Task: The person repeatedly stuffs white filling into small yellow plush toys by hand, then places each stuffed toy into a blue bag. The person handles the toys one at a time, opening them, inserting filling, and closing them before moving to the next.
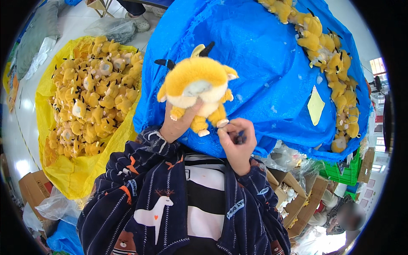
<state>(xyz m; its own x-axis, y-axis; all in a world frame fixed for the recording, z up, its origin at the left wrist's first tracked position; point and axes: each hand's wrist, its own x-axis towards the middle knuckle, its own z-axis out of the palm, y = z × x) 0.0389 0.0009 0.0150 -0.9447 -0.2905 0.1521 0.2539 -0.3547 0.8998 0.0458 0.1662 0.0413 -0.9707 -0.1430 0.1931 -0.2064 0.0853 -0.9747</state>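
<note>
A yellow plush toy (193,70) with black horns, a cream belly and a greyish-white patch on its front is held up before me. My left hand (178,123) is closed round its lower body from the left, with the thumb across the front. At the toy's right foot, my right hand (239,146) is closed in a pinch, fingertips against or just beside the foot. Something small and dark shows between the curled fingers, too hidden to name. Behind the toy spreads a blue plastic sheet (263,80).
A yellow sack (46,102) full of similar plush toys stands at left. More toys line the sheet's right edge, and a pale yellow paper (315,106) lies on it. Cardboard boxes (312,204), a green crate (342,170) and another person (335,212) are at lower right.
</note>
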